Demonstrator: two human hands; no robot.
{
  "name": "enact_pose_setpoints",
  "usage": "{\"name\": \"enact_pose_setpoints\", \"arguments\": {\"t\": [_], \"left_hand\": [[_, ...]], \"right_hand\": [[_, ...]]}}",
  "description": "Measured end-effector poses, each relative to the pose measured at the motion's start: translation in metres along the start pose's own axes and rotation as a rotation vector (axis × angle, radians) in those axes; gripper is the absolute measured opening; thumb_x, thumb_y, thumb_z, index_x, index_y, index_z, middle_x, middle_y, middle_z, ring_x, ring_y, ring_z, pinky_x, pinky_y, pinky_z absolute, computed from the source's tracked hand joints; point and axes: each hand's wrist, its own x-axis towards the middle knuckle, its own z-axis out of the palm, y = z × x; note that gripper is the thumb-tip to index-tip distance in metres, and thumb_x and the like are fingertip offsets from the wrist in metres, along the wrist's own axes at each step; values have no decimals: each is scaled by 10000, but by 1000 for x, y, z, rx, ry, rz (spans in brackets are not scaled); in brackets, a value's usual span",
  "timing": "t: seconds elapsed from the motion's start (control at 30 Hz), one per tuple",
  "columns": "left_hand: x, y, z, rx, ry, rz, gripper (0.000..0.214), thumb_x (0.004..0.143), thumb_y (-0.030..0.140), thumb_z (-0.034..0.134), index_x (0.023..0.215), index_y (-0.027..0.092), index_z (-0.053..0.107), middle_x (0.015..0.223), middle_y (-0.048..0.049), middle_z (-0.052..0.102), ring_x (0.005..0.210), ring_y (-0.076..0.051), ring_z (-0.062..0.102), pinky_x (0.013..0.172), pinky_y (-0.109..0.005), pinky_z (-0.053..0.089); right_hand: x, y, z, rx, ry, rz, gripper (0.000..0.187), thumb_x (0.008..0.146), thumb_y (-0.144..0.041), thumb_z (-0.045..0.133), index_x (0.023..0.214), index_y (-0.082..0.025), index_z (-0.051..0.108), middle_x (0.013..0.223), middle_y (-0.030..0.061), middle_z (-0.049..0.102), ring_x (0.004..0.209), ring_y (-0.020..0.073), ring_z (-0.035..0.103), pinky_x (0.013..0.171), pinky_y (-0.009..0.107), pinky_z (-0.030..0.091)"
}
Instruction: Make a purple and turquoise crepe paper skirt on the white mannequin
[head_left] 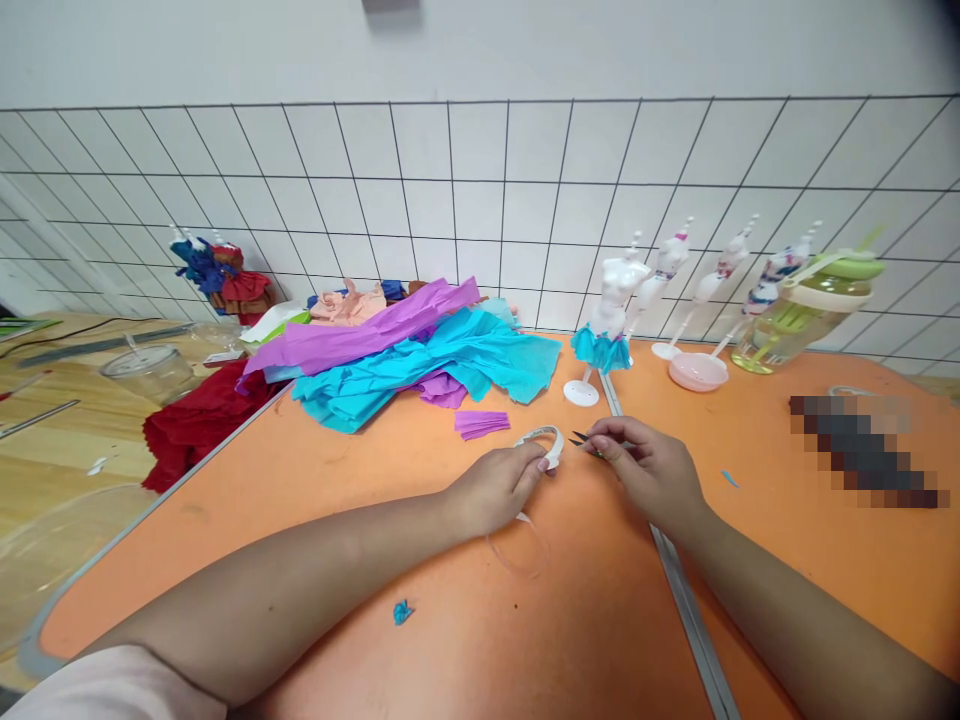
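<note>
My left hand [496, 488] grips a roll of white tape [553, 440], its ring standing up beyond my thumb. A thin clear strip [531, 572] curls below that hand on the table. To the right, my right hand [645, 462] is closed on small scissors [579, 439]; their dark pointed blades are apart and face the tape without touching it. The handles are mostly hidden by my fingers. Behind the hands lies a pleated purple paper strip [481, 425]. A white mini dress form [621, 285] with a blue crepe paper skirt [601, 350] stands farther back.
Blue crepe paper [427, 365] and purple crepe paper [367, 325] are heaped at the back, beside red cloth-like material [202, 415]. Several dress forms, a pink bowl [698, 371] and a green-lidded bottle [814, 305] stand back right. A blue scrap [403, 612] lies in front.
</note>
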Motion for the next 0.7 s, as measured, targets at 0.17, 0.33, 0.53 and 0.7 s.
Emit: {"name": "enact_pose_setpoints", "arguments": {"t": [0.17, 0.33, 0.53, 0.7], "left_hand": [[0, -6, 1, -20, 50, 8, 393, 988, 345, 279, 1233, 194, 548, 1211, -81, 650, 1073, -222, 620, 927, -340, 456], [0, -10, 1, -30, 93, -4, 456, 984, 360, 290, 1361, 175, 470, 1342, -109, 572, 1207, -243, 550, 1023, -372, 410], [0, -7, -3, -142, 162, 13, 476, 991, 393, 275, 1321, 137, 505, 849, -58, 632, 754, -171, 577, 753, -302, 466], [0, -9, -4, -272, 205, 10, 473, 993, 434, 280, 1303, 153, 500, 664, 24, 446, 597, -120, 419, 610, -247, 389]], "right_hand": [[10, 16, -8, -23, 27, -11, 403, 970, -422, 322, 1254, -250, 552, 1108, 69, 662, 742, 164, 614, 626, 299, 479], [16, 34, -7, -750, -156, 41, 287, 890, -412, 497, 942, -176, 653, 975, 124, 636, 959, 286, 571, 775, 384, 423], [19, 45, 2, -832, -213, 88, 140, 894, -282, 501, 867, -170, 581, 930, 99, 606, 875, 248, 556, 722, 341, 393], [19, 44, -3, -801, -100, 107, 297, 850, -392, 557, 1026, -153, 583, 969, 127, 599, 934, 287, 553, 741, 366, 404]]}}
